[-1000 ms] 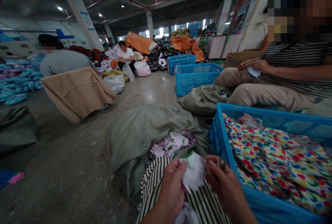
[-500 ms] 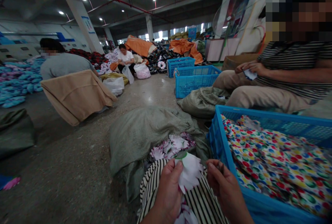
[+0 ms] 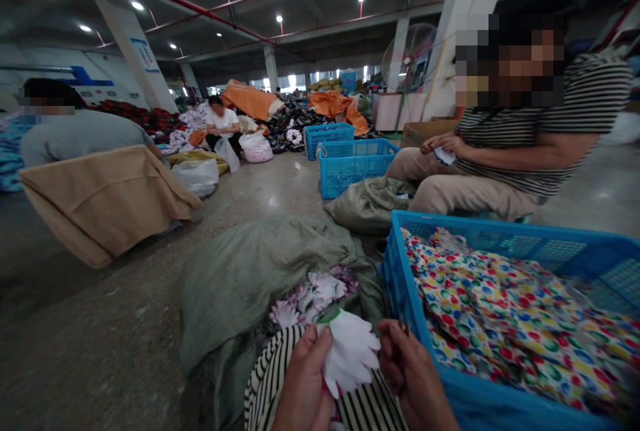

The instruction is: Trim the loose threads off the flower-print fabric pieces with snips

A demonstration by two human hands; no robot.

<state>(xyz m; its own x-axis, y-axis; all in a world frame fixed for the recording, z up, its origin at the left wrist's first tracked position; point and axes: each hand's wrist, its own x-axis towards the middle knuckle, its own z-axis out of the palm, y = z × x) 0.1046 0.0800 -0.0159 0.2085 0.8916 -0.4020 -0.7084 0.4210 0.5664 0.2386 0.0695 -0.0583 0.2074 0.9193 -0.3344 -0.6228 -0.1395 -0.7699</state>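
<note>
White cloth piece (image 3: 350, 351) being pinched at green-edged end between thumb and fingers of left hand (image 3: 306, 374), jagged edge being turned toward right hand (image 3: 411, 358). Right-hand fingers being curled just beside piece; anything pinched, cannot tell. Both hands being held over striped fabric (image 3: 270, 368). Petal-edged pieces (image 3: 320, 291) being held in grey-green sack (image 3: 235, 284). Pillar sign (image 3: 145, 55) being seen, writing too small to read.

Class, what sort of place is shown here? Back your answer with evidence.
Probably a factory workshop or sorting floor: green sacks of cut fabric pieces, blue plastic crates, and large heaps of patterned cloth.
</note>
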